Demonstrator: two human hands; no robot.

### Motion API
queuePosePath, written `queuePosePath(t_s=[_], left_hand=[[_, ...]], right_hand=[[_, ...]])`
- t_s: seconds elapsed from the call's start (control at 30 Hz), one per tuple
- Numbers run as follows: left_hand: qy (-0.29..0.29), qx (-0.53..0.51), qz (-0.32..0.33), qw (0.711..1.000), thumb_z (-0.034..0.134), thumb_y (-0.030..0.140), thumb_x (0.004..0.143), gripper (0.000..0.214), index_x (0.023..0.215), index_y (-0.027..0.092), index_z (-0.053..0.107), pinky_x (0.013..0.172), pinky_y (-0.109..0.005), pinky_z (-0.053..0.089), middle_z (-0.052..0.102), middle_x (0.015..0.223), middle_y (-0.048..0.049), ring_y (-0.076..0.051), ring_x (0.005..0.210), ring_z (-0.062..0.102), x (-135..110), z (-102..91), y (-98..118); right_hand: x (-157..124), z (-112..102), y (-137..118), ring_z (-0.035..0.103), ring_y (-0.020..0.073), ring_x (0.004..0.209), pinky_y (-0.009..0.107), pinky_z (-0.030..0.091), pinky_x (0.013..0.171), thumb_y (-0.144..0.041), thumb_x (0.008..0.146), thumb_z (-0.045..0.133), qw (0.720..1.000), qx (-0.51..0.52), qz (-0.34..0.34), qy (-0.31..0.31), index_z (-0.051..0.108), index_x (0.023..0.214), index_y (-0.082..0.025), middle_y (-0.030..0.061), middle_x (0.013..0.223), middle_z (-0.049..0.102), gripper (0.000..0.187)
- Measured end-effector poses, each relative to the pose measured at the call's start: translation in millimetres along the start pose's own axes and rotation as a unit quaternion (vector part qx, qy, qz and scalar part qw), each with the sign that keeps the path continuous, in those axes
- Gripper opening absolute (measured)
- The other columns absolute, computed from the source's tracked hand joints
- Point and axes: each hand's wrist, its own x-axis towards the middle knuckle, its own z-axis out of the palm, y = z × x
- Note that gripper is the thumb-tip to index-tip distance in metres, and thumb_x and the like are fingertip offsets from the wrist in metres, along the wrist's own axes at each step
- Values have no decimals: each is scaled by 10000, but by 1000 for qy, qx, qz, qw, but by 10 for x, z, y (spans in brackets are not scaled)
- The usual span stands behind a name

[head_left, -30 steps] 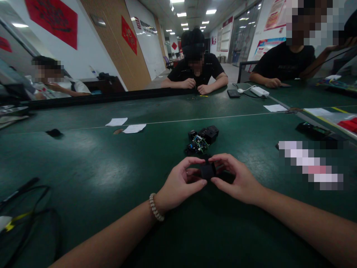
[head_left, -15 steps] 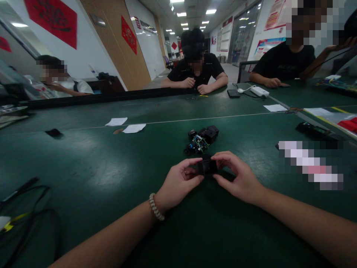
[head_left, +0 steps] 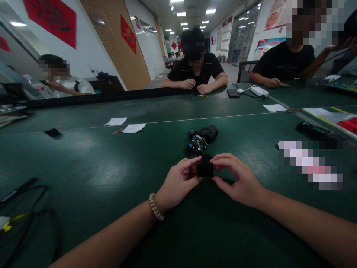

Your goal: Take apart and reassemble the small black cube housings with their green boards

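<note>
Black box-shaped part [head_left: 205, 170], gripped between left hand [head_left: 178, 182] and right hand [head_left: 240, 180]; green-and-black electronics cluster [head_left: 199, 143] just beyond.

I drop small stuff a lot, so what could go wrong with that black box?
The box might slip, since the left hand and right hand seem to hold it just by the fingers. If it fell forward, it could bump the parts lying just beyond, which look uncovered.

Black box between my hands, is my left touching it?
Touching. The head view shows the left hand with its index fingertip against the black box at upper left.
</note>
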Motion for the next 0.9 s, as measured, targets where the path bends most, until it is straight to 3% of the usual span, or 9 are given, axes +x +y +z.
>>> queuePosePath(t_s=[0.4, 0.63, 0.9], left_hand=[[0, -24, -24, 999, 764, 172, 814, 611, 1399, 171, 590, 1090, -534, 516, 691, 1306, -146, -272, 1188, 692, 10, 28, 34], [1, -32, -42, 999, 821, 180, 773, 671, 1391, 169, 559, 966, -464, 587, 748, 1143, -108, -244, 1024, 740, -7, 39, 133], [5, -52, -40, 998, 876, 179, 721, 634, 1281, 178, 578, 881, -396, 593, 741, 1048, -72, -220, 966, 723, -2, 41, 104]], right_hand=[[5, 7, -6, 682, 215, 967, 409, 630, 822, -50, 868, 682, 1000, 0, 5, 2, 590, 1293, -237, 110, 1213, 641, 473], [-1, 15, -4, 685, 207, 945, 399, 633, 811, -70, 877, 689, 1000, 1, 5, 2, 581, 1300, -235, 110, 1209, 649, 466], [-5, 4, -27, 704, 207, 930, 392, 645, 802, -74, 880, 689, 1000, -13, 1, -16, 570, 1306, -249, 101, 1197, 648, 476]])
